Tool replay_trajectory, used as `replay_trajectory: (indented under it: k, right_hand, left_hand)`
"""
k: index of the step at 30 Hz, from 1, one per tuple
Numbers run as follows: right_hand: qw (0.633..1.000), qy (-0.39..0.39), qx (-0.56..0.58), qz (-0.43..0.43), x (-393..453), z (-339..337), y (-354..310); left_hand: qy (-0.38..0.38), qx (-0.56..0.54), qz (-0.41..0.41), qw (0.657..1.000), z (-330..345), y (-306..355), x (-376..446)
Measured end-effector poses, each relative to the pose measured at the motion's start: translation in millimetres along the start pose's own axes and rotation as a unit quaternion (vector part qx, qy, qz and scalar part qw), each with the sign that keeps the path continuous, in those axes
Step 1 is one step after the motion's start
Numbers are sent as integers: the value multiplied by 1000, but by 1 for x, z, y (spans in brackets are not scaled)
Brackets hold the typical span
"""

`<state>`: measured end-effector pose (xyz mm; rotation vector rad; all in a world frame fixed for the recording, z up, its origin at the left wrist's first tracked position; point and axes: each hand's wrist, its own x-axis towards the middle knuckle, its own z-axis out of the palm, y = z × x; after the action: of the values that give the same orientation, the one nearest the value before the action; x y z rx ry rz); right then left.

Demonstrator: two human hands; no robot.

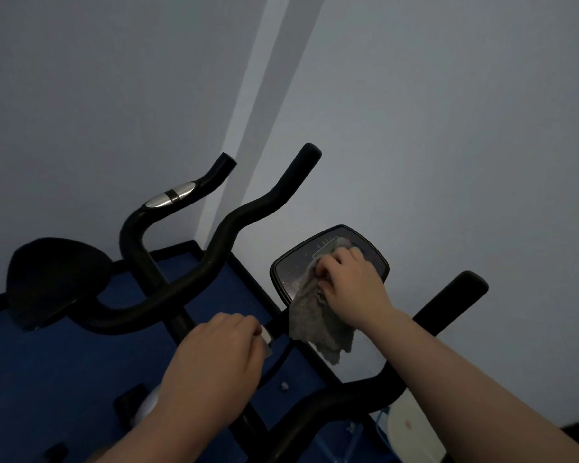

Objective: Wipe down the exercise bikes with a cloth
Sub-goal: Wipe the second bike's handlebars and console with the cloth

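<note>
My right hand point(351, 282) presses a grey cloth point(318, 322) against the dark console screen point(291, 272) of the near exercise bike; the fingers curl over the cloth, and its loose end hangs below the screen. My left hand point(218, 359) grips the bike's handlebar point(448, 305) near the stem, fingers wrapped round a part with a silver patch. The right handlebar grip rises past my right forearm.
A second bike's black handlebars point(248, 212) with a silver sensor pad point(171, 199) stand to the left, with a black saddle point(54, 279) beyond. Blue floor point(47, 362) lies below, a pale wall point(448, 128) close behind. A white part point(405, 426) shows at the bottom right.
</note>
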<state>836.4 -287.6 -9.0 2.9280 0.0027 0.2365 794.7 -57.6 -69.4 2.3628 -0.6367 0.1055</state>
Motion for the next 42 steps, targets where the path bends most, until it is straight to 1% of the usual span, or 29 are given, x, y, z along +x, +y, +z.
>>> replay_trajectory:
  k: [3, 4, 6, 8, 12, 14, 16, 20, 24, 27, 30, 34, 37, 41, 42]
  right_hand:
    - [1000, 13, 16, -19, -1, 9, -6]
    - [1000, -1, 15, -23, -2, 13, -8]
    - [998, -53, -19, -39, -4, 23, -11]
    - [993, -75, -60, -63, -5, 33, -13]
    - [990, -67, -73, -105, 5, 44, -25]
    - [992, -43, -59, -101, 15, 51, -36]
    - [996, -14, -31, -77, 30, 55, -44]
    - [1000, 22, -2, -10, 57, 50, -36]
    - [995, 51, -15, 88, 63, 44, -4]
    - [981, 67, -15, 182, 54, 41, 11]
    - [953, 65, 6, 297, 37, 42, 9]
    - [899, 81, 57, 427, 11, 46, -19]
    - [870, 81, 110, 473, -2, 49, -37]
    - [800, 70, 191, 564, -4, 48, -67]
    - [794, 69, 193, 572, -3, 48, -75]
  left_hand:
    - [2, -6, 0, 1000, -1, 0, -1]
    - [3, -8, 1, 1000, -1, 1, -1]
    - [3, -8, 3, 1000, -1, 1, -1]
    - [-1, -4, 7, 1000, -1, 1, -2]
    - [-5, 4, 8, 1000, -2, 2, -2]
    - [-6, 2, 8, 1000, -2, 2, 0]
    - [-7, 1, 7, 1000, -3, 2, 0]
    - [-6, -20, -3, 1000, -4, -1, -2]
    - [0, -29, -2, 1000, -5, 0, -3]
    - [4, -30, -7, 1000, -5, -1, -3]
    - [6, -21, -4, 1000, -3, -1, -2]
    - [3, -13, 1, 1000, -2, 0, -2]
    - [3, -6, 5, 1000, -4, 0, -3]
    - [-13, 3, 12, 1000, -4, 0, -3]
    - [-15, 6, 12, 1000, -4, 0, -3]
